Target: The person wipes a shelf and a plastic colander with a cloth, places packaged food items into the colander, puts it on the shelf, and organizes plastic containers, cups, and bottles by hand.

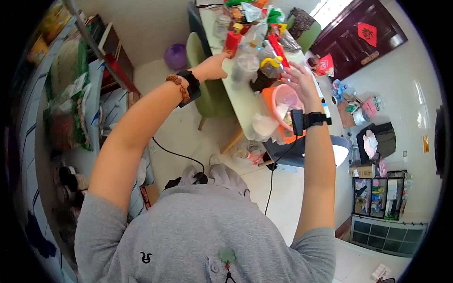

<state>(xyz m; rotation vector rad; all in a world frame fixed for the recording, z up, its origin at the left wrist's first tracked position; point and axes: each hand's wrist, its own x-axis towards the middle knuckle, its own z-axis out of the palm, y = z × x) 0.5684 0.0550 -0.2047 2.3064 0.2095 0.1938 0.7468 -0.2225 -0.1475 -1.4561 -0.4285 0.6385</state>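
My left hand (212, 67) is over the near edge of the cluttered table (229, 89), thumb and index finger apart. Its index fingertip is at the base of a red bottle (232, 41) with a yellowish cap; I cannot tell whether they touch. My right hand (302, 82) is raised over the table's right side, fingers spread and holding nothing. Close to its fingertips is a dark bottle with a yellow handle and cap (269, 70). Below this hand sits a pink round basket (289, 96) in an orange container (268, 96). A clear plastic bag or container (246, 67) lies between the hands.
Bagged goods crowd the table's far end. A green chair (207, 96) stands at its left side, a purple ball (175, 57) on the floor behind. A whitish plastic bag (264, 126) hangs at the table's front corner. Shelving (73, 94) lines the left; a black rack (378, 198) stands right.
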